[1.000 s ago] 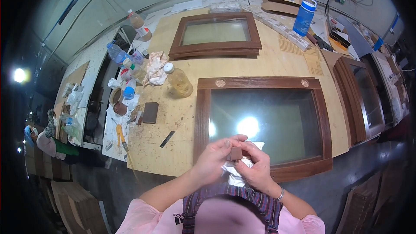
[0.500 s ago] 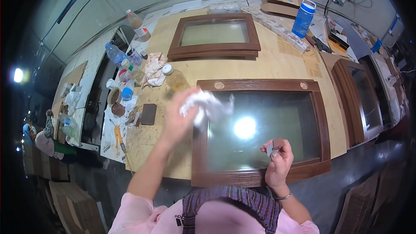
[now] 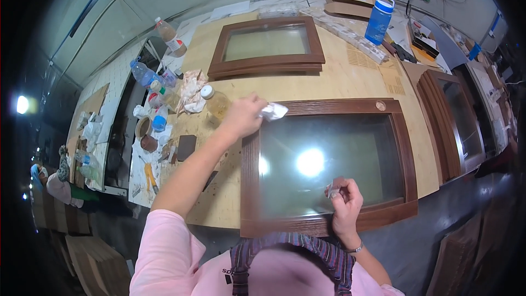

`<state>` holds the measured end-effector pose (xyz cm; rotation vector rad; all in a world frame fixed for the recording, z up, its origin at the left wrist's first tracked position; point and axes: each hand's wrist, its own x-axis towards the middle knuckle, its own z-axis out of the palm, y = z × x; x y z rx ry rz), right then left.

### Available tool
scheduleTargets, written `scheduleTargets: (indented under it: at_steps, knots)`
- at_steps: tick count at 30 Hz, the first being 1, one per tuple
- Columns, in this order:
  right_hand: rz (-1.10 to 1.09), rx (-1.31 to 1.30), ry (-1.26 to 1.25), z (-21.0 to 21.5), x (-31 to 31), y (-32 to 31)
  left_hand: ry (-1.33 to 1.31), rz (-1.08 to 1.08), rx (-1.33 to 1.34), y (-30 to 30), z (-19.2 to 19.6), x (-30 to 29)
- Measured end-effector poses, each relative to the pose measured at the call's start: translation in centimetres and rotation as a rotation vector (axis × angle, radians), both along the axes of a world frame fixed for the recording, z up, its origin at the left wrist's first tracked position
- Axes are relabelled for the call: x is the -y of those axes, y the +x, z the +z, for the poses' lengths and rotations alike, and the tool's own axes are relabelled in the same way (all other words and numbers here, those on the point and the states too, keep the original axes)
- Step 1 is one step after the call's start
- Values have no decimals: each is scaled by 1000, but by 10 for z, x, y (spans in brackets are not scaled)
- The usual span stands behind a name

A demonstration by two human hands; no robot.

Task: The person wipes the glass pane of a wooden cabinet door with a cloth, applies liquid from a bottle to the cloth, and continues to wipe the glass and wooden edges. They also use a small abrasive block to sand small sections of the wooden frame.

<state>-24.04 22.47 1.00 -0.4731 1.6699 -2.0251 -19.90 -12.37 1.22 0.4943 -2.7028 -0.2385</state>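
A brown wood-framed glass panel point(image 3: 408, 170) lies flat in front of me, with a lamp's reflection in its glass. My left hand point(image 3: 245, 116) is closed on a crumpled white wiping cloth point(image 3: 275, 111), at the panel's far left corner. The cloth hides the round light patch there; a matching oval patch point(image 3: 381, 106) shows at the far right. Over the near right part of the glass, my right hand point(image 3: 347, 203) pinches a small brown folded piece point(image 3: 337, 184) with a greyish side. Its exact kind cannot be made out.
Another framed glass panel point(image 3: 212, 67) lies farther back. Left are a bottle of yellowish liquid point(image 3: 217, 105), a crumpled stained cloth point(image 3: 192, 92), a dark block point(image 3: 187, 148) and orange-handled pliers point(image 3: 149, 176). A blue bottle point(image 3: 379, 22) stands back right; stacked frames point(image 3: 438, 126) lean at right.
My left hand has moved up and right, bringing the cloth to the panel's far left corner; the cloth is bunched smaller. My right hand has turned slightly and stays near the same place.
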Motion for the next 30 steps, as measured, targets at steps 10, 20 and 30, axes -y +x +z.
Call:
scheduleTargets:
  at_steps: [10,20,30]
  knots:
    - [-8,-18,12,-3,0,-1,35,107,18,7,14,-4]
    - [-35,-8,5,-1,3,0,48,45,61,36,23,-32]
    - [-27,-44,-4,-4,5,0,220,-183,-135,61,21,-49]
